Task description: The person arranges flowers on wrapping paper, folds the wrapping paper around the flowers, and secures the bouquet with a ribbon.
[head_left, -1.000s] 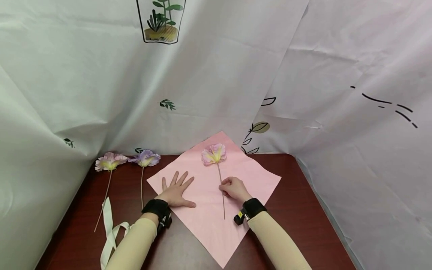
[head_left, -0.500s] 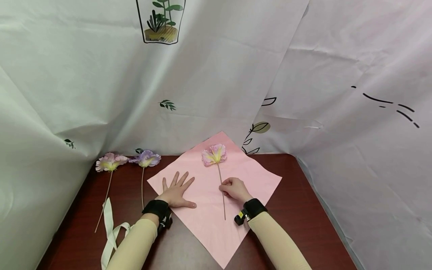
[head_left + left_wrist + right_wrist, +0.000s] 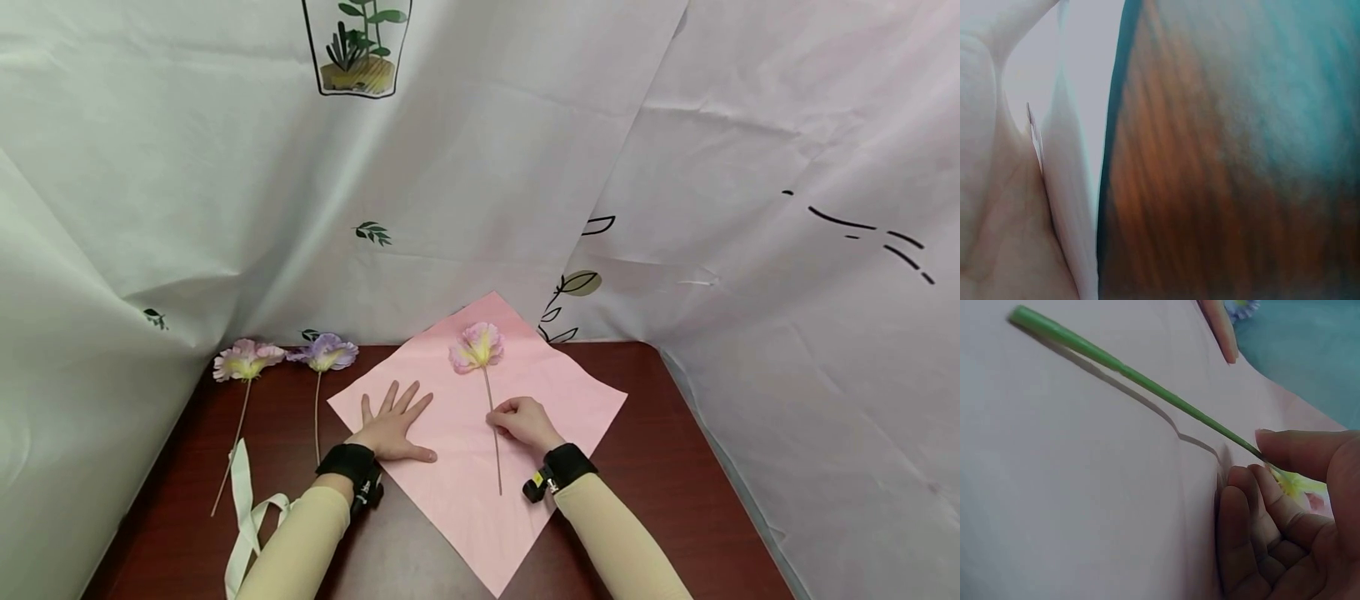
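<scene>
A: I'm far away from here, so tell me, what is the left arm doing?

B: I see it come up from the bottom left in a cream sleeve (image 3: 300,542). The left hand (image 3: 390,429) lies flat, palm down, on the left part of the pink paper (image 3: 480,533). Its fingers are spread like a star and point away from the person, and its thumb sticks out toward the middle

A: And how is that grip?

B: Loose and wide, just resting on the paper

A: What about the right hand (image 3: 527,422)?

B: That arm leans in from the bottom right. Its grip pinches the thin stem (image 3: 498,467) of the pink flower (image 3: 477,346), with the thumb (image 3: 1297,452) on one side. The other fingers bend in close to the paper

A: Where is the flower?

B: Over the paper, with its head toward the far corner and its stem toward the person. I see a shadow apart from the stem, so the stem's bottom end is up off the paper

A: Anything on the left?

B: A purple flower (image 3: 328,353), one more pinkish flower (image 3: 246,360) and a white ribbon (image 3: 241,500), all on the brown counter (image 3: 660,483)
</scene>
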Tool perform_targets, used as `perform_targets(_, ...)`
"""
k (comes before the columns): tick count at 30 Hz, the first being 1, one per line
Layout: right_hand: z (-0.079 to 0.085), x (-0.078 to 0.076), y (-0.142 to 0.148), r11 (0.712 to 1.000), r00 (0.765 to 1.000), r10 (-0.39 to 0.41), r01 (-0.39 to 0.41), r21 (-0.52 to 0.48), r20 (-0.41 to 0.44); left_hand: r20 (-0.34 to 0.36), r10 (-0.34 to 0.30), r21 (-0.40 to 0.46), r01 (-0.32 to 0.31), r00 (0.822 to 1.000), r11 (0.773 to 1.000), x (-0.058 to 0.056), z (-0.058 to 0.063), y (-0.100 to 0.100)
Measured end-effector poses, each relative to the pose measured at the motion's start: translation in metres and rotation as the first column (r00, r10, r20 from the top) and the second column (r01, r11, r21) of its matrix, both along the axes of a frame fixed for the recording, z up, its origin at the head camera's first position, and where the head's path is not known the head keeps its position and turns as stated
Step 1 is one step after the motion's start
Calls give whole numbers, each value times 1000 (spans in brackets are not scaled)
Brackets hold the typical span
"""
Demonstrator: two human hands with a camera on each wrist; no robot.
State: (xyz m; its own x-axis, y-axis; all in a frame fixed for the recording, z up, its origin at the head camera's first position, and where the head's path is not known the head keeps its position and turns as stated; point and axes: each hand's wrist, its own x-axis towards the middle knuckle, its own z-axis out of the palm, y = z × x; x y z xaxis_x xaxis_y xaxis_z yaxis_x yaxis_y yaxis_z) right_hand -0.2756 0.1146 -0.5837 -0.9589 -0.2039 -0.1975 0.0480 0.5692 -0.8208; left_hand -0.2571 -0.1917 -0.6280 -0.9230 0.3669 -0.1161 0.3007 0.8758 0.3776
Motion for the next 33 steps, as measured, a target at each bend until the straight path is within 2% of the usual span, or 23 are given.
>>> perform_targets(25, -3, -1, 1, 1000, 1000, 7, -8, -10, -19, 8, 4, 4, -4, 1000, 1000, 2, 3, 1)
perform_targets(28, -2, 0, 5, 1000, 998, -11, 11, -1, -60, 2, -6, 3, 6, 1000, 1000, 3, 5, 1)
perform_targets(33, 3, -4, 21, 991, 983, -117, 124, 43, -142, -8, -13, 22, 13, 1000, 1000, 3, 6, 1)
